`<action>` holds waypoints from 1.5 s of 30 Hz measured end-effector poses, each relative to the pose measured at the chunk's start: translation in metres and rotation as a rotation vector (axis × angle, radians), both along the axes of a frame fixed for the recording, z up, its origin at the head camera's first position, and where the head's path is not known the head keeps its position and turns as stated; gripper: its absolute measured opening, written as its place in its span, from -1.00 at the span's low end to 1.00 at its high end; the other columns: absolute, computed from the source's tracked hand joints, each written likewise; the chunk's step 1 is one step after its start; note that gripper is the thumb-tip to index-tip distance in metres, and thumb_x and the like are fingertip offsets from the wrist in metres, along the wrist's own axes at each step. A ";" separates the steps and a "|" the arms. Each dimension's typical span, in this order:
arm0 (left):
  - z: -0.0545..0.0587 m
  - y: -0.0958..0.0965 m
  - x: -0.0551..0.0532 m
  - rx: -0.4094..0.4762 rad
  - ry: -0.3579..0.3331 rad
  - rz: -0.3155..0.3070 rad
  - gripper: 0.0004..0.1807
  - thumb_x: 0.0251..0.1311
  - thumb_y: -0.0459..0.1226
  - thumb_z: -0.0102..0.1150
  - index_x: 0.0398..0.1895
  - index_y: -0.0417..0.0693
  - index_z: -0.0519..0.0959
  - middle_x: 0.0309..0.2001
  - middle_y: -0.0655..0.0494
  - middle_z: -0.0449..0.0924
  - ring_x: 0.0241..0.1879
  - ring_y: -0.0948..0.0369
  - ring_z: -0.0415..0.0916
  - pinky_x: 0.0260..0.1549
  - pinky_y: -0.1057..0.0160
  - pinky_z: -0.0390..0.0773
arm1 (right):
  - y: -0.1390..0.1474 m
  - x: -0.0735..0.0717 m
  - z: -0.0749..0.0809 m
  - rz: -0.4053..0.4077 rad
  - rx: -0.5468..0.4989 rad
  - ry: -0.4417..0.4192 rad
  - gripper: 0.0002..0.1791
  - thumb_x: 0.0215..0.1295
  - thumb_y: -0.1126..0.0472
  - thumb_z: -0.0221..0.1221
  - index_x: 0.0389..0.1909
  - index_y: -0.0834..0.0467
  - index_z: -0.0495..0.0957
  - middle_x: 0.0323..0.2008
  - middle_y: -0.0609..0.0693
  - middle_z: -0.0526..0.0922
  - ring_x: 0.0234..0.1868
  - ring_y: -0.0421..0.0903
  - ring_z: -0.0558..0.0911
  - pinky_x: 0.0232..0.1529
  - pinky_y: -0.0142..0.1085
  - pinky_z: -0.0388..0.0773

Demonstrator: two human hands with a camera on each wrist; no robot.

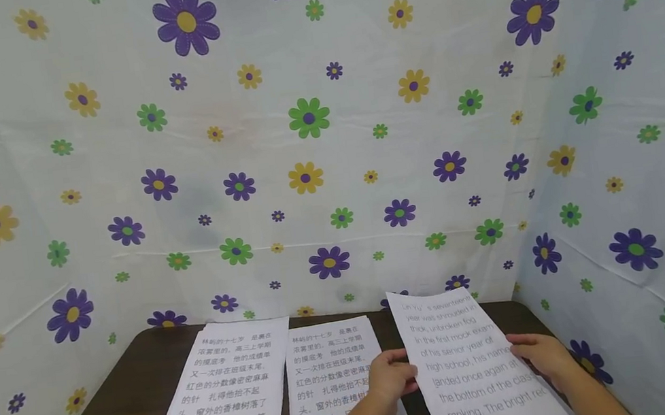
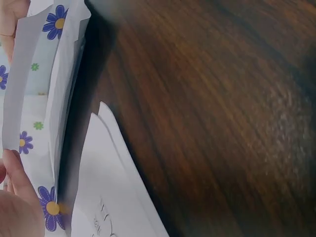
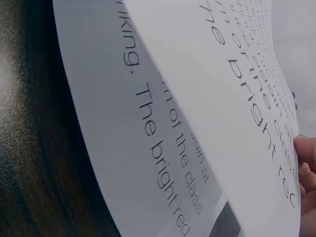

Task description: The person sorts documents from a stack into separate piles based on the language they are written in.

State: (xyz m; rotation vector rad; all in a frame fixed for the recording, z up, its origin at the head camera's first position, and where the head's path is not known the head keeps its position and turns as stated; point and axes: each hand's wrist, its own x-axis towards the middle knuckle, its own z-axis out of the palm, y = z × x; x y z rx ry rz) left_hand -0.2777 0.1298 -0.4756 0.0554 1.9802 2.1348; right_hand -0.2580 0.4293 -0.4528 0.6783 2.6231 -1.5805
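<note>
A white sheet of paper printed with large English text is held up at the right of the head view. My left hand pinches its left edge between thumb and fingers. On the opposite edge, my right hand grips the paper the same way. The right wrist view shows the sheet bowed and raised above another English page lying on the table. The fingers of my right hand are at its far edge there.
Two stacks of pages with Chinese text lie side by side: a left stack and a middle stack, partly covered by my left forearm. They rest on a dark wooden table. A flower-printed cloth hangs behind and at the sides.
</note>
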 end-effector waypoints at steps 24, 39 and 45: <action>-0.018 0.008 -0.002 -0.039 -0.036 0.039 -0.49 0.01 -0.53 0.21 0.12 -0.36 0.48 -0.31 0.00 0.67 -0.45 0.25 0.63 -0.46 0.32 0.69 | -0.002 0.001 -0.025 -0.055 0.041 -0.011 -0.54 0.29 0.26 0.16 0.17 0.39 0.47 0.16 0.47 0.46 -0.17 0.06 0.66 -0.25 -0.20 0.60; -0.015 0.009 0.011 -0.120 -0.091 -0.124 -0.47 0.05 -0.40 0.29 0.13 -0.40 0.43 -0.20 -0.05 0.60 -0.28 0.12 0.67 -0.21 0.08 0.71 | 0.007 0.004 -0.045 -0.080 0.065 -0.047 -0.54 0.28 0.28 0.14 0.16 0.43 0.45 0.11 0.51 0.46 -0.16 0.12 0.62 -0.21 -0.07 0.56; -0.018 0.009 0.010 -0.119 -0.098 -0.179 -0.45 0.07 -0.39 0.27 0.14 -0.45 0.40 -0.14 -0.11 0.58 -0.19 0.03 0.67 -0.14 0.02 0.70 | 0.003 0.004 -0.046 -0.080 0.110 -0.059 -0.51 0.31 0.23 0.11 0.18 0.44 0.42 0.14 0.50 0.44 -0.06 0.22 0.57 -0.09 0.08 0.52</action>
